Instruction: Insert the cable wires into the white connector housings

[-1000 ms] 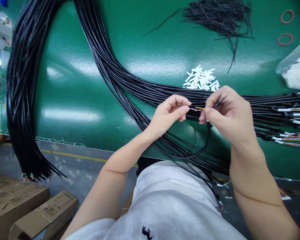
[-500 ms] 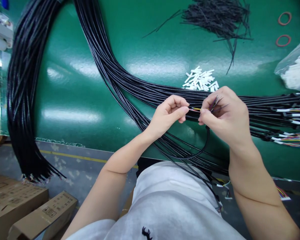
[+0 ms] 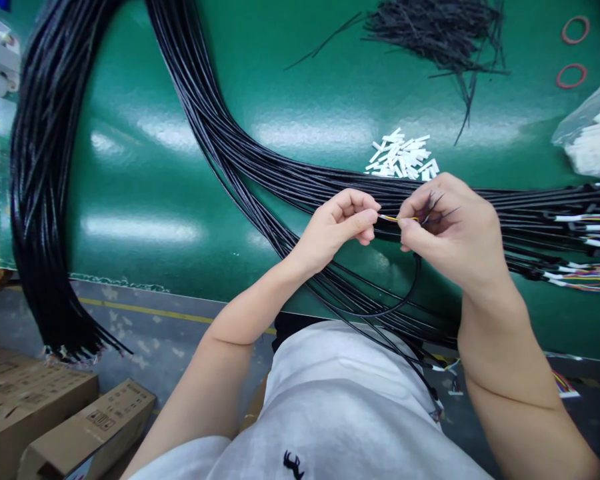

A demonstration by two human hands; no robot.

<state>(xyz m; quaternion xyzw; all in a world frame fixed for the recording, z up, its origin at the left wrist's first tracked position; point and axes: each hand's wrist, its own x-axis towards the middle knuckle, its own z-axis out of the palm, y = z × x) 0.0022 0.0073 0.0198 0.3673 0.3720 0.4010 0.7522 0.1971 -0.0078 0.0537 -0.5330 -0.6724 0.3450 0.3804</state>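
Above the cable bundle, my left hand (image 3: 347, 221) pinches one end of a short run of thin coloured wires (image 3: 390, 219) between thumb and fingertips. My right hand (image 3: 445, 227) is closed on the other end, a small gap away. Several thin dark strands (image 3: 434, 205) stick out from between its fingers. A black cable (image 3: 417, 283) loops down from below the right hand. Right behind the hands lies a pile of short white tubes (image 3: 403, 155). The long black cables (image 3: 280, 163) run beneath both hands.
A second hank of black cables (image 3: 47, 180) hangs over the green table's (image 3: 140, 193) left front edge. Thin black strips (image 3: 433, 33) lie heaped at the back. Two reddish rings (image 3: 572, 76) and a clear bag (image 3: 597, 140) are at right. Cardboard boxes (image 3: 87, 427) stand on the floor.
The wires between my hands look more gathered, with yellow and white now showing most. Both hands keep almost the same place and grip. The view has shifted slightly.
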